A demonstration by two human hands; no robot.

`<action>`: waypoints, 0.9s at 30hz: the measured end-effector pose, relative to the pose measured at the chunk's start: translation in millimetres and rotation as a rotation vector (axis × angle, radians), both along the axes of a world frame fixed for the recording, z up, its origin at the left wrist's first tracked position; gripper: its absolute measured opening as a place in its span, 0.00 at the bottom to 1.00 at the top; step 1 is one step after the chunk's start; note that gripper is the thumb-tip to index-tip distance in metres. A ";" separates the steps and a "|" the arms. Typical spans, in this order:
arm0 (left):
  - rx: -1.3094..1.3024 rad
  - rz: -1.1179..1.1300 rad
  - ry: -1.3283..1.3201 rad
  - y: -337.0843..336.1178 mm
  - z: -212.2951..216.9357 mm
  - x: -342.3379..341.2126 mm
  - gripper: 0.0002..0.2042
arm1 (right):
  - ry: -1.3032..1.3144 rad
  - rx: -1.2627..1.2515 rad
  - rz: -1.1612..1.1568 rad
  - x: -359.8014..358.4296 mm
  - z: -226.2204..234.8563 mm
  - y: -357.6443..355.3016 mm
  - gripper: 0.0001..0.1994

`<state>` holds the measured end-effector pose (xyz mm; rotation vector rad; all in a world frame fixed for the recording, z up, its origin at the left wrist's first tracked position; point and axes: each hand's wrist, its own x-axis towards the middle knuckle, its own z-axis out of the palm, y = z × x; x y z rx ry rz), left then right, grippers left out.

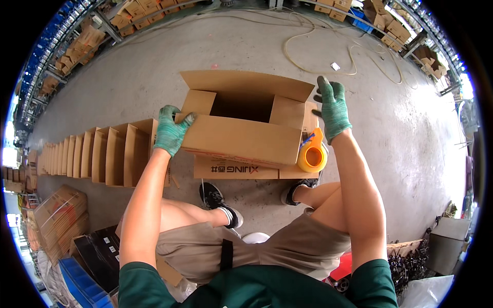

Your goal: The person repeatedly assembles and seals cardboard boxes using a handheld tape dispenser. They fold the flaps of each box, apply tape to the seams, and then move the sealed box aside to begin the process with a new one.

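Note:
In front of me an open cardboard box stands with its flaps raised; its inside is dark. My left hand, in a green glove, grips its left edge, the thumb lying over the near flap. Beyond the box's right side my right hand, gloved the same way, is open with fingers apart, close to the far flap's corner. Under the box lies another cardboard carton with printing on its side. An orange tape dispenser rests on that carton's right end, beside the open box.
A long row of open cartons stretches away to the left. Flattened cardboard is stacked nearer, by a blue bin. Hoses loop across the far floor before shelving. Dark metal parts lie at lower right.

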<state>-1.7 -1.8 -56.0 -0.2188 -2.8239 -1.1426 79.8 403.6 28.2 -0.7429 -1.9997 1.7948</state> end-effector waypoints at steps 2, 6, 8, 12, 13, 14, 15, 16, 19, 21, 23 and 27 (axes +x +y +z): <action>0.185 -0.033 -0.106 9.0 5.6 6.7 0.34 | -0.072 -0.171 0.104 1.2 -7.4 -5.5 0.33; 0.197 -0.077 -0.119 16.6 26.3 17.0 0.45 | -0.044 -0.086 0.456 12.8 -38.6 -13.1 0.25; 0.246 -0.084 -0.067 19.5 35.4 26.4 0.42 | -0.054 0.176 0.656 21.0 -47.0 -9.6 0.22; 0.183 -0.170 -0.067 -6.3 11.8 12.9 0.29 | 0.094 0.224 0.607 20.8 -59.8 -23.0 0.21; 0.223 -0.162 -0.077 -7.9 7.1 12.1 0.27 | 0.090 0.217 0.597 20.3 -58.4 -26.6 0.21; 0.263 -0.154 -0.087 -8.7 2.1 11.7 0.25 | 0.086 0.209 0.587 19.5 -55.8 -31.0 0.21; 0.302 -0.149 -0.097 -6.4 2.9 12.6 0.23 | 0.082 0.201 0.574 19.6 -51.8 -35.0 0.20; 0.346 -0.129 -0.131 -4.3 3.8 13.6 0.22 | 0.073 0.249 0.579 19.4 -52.6 -35.5 0.20; 0.446 -0.099 -0.187 -0.4 5.6 14.4 0.21 | 0.058 0.356 0.591 18.0 -53.7 -35.8 0.20; 0.463 -0.114 -0.168 -2.6 2.0 14.4 0.21 | 0.060 0.371 0.598 18.5 -56.7 -37.2 0.20; 0.465 -0.119 -0.156 -7.5 -3.6 12.3 0.21 | 0.103 0.296 0.618 18.9 -60.3 -35.1 0.21; 0.424 -0.105 -0.172 -2.2 0.2 15.5 0.21 | 0.148 0.135 0.633 21.8 -68.0 -26.9 0.23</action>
